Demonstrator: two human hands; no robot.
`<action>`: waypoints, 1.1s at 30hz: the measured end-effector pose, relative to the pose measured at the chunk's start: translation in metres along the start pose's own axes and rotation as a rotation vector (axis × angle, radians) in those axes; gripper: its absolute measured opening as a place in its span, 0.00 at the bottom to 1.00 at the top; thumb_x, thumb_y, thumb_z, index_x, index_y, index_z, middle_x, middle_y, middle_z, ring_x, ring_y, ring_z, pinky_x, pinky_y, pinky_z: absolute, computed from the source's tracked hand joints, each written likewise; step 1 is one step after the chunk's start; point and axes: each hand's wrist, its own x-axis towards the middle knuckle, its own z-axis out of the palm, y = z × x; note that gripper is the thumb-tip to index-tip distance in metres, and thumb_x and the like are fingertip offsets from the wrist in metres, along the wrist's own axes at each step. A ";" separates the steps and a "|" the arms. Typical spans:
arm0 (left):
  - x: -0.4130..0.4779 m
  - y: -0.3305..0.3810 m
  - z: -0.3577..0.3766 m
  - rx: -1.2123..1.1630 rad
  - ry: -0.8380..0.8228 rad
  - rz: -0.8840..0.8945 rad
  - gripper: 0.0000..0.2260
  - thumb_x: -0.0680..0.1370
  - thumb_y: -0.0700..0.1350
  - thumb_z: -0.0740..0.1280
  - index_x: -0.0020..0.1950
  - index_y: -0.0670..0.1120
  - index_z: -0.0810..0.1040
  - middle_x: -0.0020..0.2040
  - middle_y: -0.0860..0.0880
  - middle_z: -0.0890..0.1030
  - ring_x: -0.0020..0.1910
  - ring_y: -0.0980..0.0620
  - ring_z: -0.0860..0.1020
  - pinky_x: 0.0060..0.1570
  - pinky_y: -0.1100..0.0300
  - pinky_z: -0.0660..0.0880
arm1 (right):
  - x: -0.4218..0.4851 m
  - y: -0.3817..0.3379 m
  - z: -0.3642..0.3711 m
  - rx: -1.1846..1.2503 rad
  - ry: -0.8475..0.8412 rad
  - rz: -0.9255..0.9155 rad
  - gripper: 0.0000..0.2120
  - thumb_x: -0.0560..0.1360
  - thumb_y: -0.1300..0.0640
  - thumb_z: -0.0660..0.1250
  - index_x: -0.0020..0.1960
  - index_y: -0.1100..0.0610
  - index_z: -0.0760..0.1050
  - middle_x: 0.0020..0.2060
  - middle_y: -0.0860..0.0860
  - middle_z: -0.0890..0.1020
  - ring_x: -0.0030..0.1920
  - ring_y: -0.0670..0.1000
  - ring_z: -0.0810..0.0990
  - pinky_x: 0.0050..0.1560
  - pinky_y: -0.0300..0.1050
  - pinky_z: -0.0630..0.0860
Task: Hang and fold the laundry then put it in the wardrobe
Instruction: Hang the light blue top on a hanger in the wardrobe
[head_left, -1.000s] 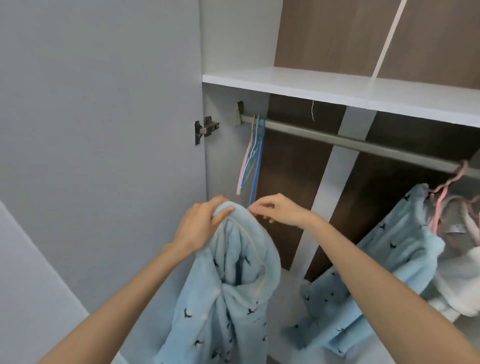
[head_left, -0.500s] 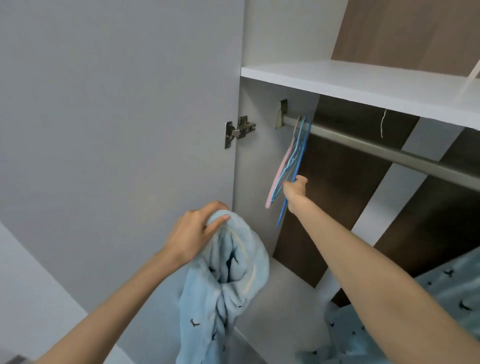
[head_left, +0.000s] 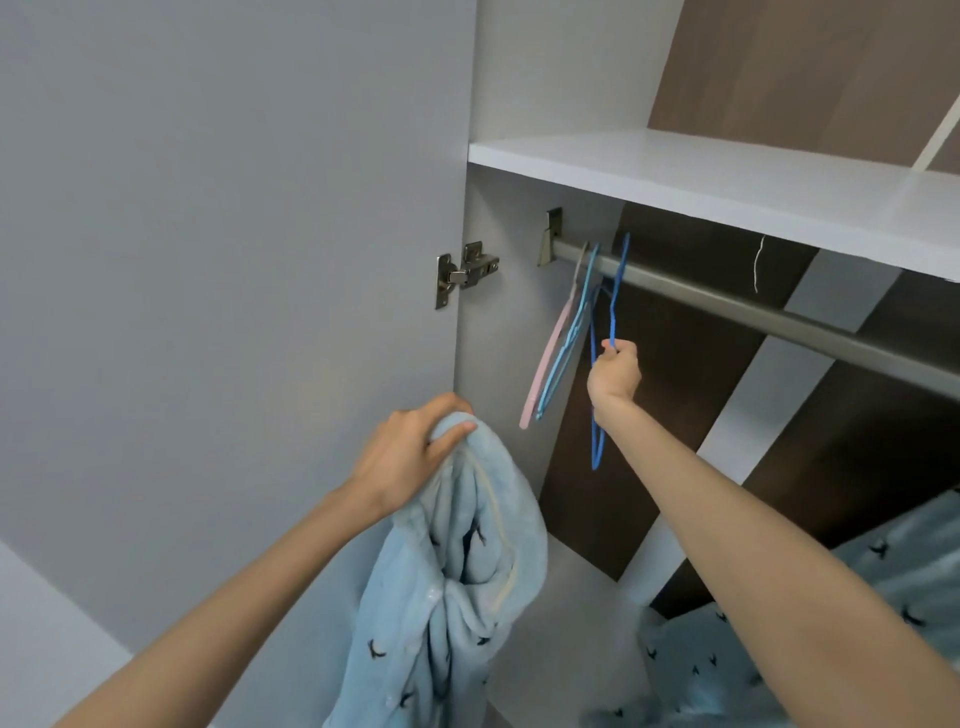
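- The garment (head_left: 467, 571), pale blue fleece with small dark bird marks, is hanging bunched in front of the open wardrobe, low and left of the rail (head_left: 779, 312), not yet on anything.
- The left hand (head_left: 415, 452) is clutching it at the very top, fingers and thumb curled over the gathered cloth, and the rest is drooping below the wrist.
- Here's the change: a second ago the right hand (head_left: 615, 371) was up beside the left at the top of the cloth. Half a second ago it was reaching into the bunch of hangers. Now it is clenching the dark blue hanger (head_left: 613, 317) and drawing it apart from the other hangers (head_left: 558, 358), pink and light blue, which are hanging at the rail's left end.
- The hook is sitting at the rail; whether it is off yet, I cannot tell.
- So the hanging step is getting under way, I'd say: hanger picked, garment waiting.
- Garment and hanger are well apart, the cloth down-left of the gripped wire, so they need bringing together next.
- Further out, the shelf (head_left: 727, 176) is running above the rail, the door (head_left: 208, 260) is standing open on the left, and a second garment (head_left: 883, 597) of matching fleece is showing at lower right.
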 end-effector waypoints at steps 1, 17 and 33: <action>0.001 0.001 0.001 -0.005 -0.005 0.008 0.06 0.79 0.55 0.60 0.51 0.56 0.74 0.37 0.55 0.79 0.36 0.58 0.77 0.44 0.54 0.75 | -0.001 0.000 -0.004 -0.004 0.003 0.000 0.13 0.82 0.59 0.51 0.61 0.61 0.71 0.57 0.60 0.77 0.56 0.61 0.76 0.57 0.52 0.72; -0.013 0.005 0.006 -0.109 -0.076 0.098 0.08 0.76 0.58 0.60 0.48 0.56 0.74 0.46 0.55 0.81 0.47 0.51 0.79 0.50 0.54 0.73 | -0.097 0.021 -0.090 -0.173 0.083 -0.074 0.15 0.82 0.49 0.52 0.45 0.59 0.66 0.35 0.49 0.70 0.40 0.53 0.72 0.41 0.46 0.67; -0.091 0.028 -0.009 -0.193 -0.286 0.315 0.02 0.79 0.51 0.63 0.48 0.56 0.75 0.46 0.55 0.80 0.48 0.49 0.78 0.52 0.52 0.74 | -0.313 0.035 -0.186 0.005 0.415 -0.052 0.19 0.74 0.39 0.64 0.39 0.54 0.67 0.31 0.50 0.71 0.35 0.49 0.72 0.42 0.45 0.68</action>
